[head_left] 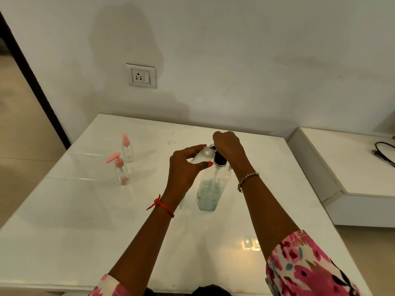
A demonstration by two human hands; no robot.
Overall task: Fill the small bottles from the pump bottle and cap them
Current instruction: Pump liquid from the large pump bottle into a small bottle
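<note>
A clear pump bottle (210, 189) with pale blue liquid and a black pump collar stands on the white table (85, 221). My right hand (228, 144) sits on top of its pump head, fingers curled over it. My left hand (183, 167) grips a small clear bottle (203, 155), tilted with its open neck at the pump's nozzle. Two small clear bottles stand at the left: one with a pink pump cap (120, 169), one with a pink spray cap (127, 149).
A wall socket (141, 76) is on the wall behind the table. A lower white ledge (352, 167) lies to the right with a black cable (382, 152) on it. A dark door frame runs along the left.
</note>
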